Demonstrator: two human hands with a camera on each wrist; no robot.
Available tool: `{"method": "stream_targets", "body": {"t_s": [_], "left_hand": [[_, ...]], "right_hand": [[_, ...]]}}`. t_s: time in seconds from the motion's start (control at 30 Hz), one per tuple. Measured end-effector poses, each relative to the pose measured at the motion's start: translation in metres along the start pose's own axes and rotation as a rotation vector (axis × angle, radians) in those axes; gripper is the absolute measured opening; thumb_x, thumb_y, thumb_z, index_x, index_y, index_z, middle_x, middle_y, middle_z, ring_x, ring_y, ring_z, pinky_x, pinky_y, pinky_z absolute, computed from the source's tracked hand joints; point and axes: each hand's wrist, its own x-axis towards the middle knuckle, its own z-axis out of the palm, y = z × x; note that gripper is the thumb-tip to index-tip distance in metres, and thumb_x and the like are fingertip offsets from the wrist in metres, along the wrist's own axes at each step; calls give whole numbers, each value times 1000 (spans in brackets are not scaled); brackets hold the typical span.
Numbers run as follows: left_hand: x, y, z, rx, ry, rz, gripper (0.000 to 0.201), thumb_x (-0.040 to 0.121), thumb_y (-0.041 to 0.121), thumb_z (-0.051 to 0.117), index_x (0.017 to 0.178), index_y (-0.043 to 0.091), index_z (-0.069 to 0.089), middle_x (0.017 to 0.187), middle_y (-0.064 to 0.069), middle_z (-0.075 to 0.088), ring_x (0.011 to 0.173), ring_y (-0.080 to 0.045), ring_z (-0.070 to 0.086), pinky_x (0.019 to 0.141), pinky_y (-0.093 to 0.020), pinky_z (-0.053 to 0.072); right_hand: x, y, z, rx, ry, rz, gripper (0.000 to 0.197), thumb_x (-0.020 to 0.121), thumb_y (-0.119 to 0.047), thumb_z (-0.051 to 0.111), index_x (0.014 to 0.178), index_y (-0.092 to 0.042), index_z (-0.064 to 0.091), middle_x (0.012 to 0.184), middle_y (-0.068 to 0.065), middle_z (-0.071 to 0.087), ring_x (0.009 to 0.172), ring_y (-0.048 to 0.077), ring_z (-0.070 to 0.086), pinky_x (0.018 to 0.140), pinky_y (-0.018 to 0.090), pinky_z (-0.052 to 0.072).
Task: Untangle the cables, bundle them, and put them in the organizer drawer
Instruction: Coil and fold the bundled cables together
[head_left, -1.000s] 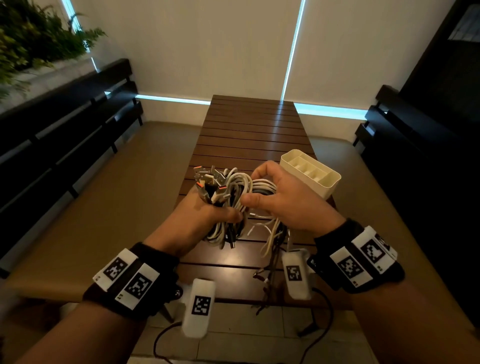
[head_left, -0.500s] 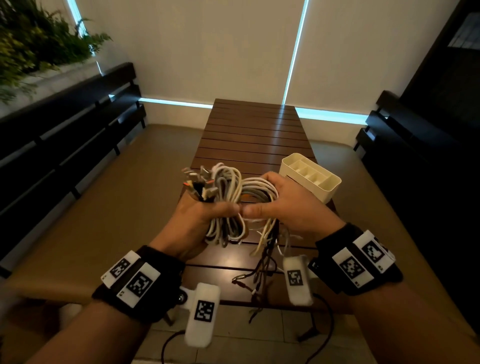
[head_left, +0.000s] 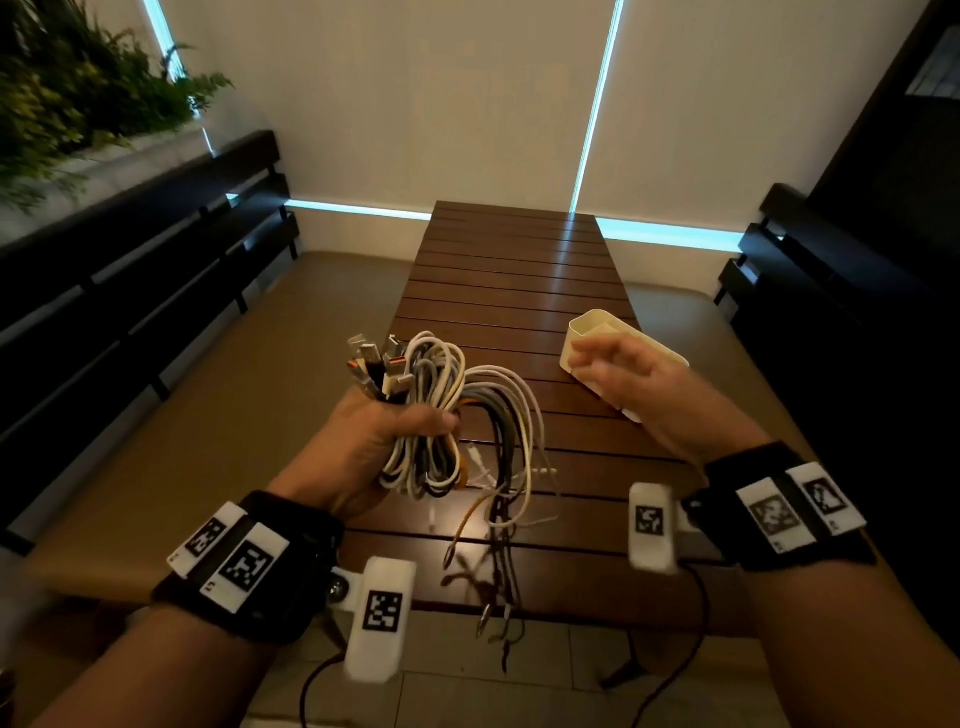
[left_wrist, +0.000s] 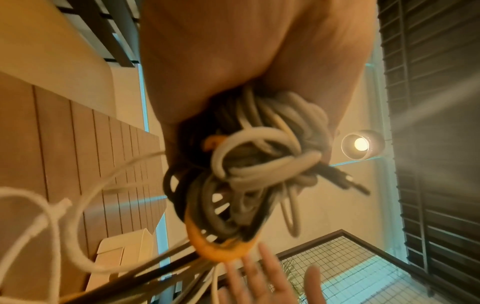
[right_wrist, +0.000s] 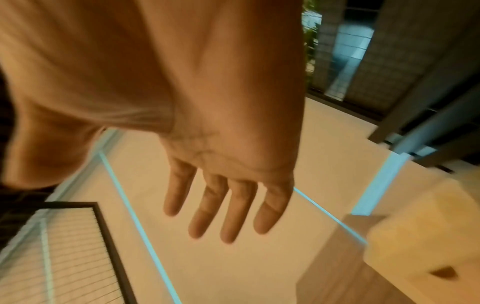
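My left hand (head_left: 384, 436) grips a thick tangle of white, grey, black and orange cables (head_left: 447, 410) above the near end of the wooden table (head_left: 514, 270). Plug ends (head_left: 374, 364) stick up above the fist, and loose ends dangle toward the table edge. The left wrist view shows the coiled cables (left_wrist: 246, 174) squeezed in the fist. My right hand (head_left: 623, 374) hovers to the right, fingers straight and holding nothing, in front of the cream organizer drawer (head_left: 597, 327). The right wrist view shows the bare palm and fingers (right_wrist: 221, 205) and a blurred organizer drawer (right_wrist: 426, 236).
Dark slatted benches (head_left: 156, 270) run along the left and right sides. Plants (head_left: 62, 93) stand at the upper left. The table's far half stretches toward the white wall. Tiled floor lies below the near table edge.
My right hand has let go of the cable bundle and moved right toward the organizer, opening its fingers. The left hand keeps the bundle, and more cable ends now hang down.
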Motion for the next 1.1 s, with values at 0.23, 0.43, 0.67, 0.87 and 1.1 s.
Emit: {"method": "stream_targets", "body": {"t_s": [0.23, 0.43, 0.67, 0.87, 1.1], "left_hand": [[4, 7, 12, 12, -173, 47, 38, 69, -9, 68, 100, 12, 73, 90, -12, 71, 77, -22, 70, 66, -33, 60], [11, 21, 2, -158, -90, 139, 18, 71, -6, 66, 84, 6, 70, 76, -12, 71, 64, -23, 70, 56, -36, 60], [19, 9, -14, -416, -99, 43, 40, 41, 24, 94, 73, 9, 75, 73, -5, 70, 64, -17, 70, 66, -33, 61], [19, -8, -1, -312, -45, 52, 42, 57, 4, 76, 98, 1, 65, 81, -12, 68, 70, -20, 70, 61, -36, 61], [21, 0, 12, -155, -173, 120, 35, 74, 0, 64, 98, 21, 77, 95, -10, 73, 82, -22, 71, 75, -39, 61]], "right_hand": [[10, -31, 57, 106, -133, -143, 65, 72, -31, 77, 131, -26, 52, 122, -3, 67, 114, 11, 65, 94, 33, 55], [12, -12, 75, 270, -168, -10, 30, 84, -5, 73, 110, -16, 62, 85, 4, 71, 71, 24, 68, 65, 36, 58], [12, -20, 84, -85, -101, -54, 13, 100, -31, 54, 109, -33, 63, 75, -4, 63, 70, 16, 62, 70, 41, 54], [10, -27, 96, 40, 103, 5, 19, 103, -37, 47, 102, -32, 65, 62, -16, 57, 60, 2, 53, 65, 31, 45], [5, -38, 97, 114, 91, -65, 18, 104, -31, 44, 102, -34, 62, 93, -2, 73, 88, 13, 70, 72, 33, 60]]}}
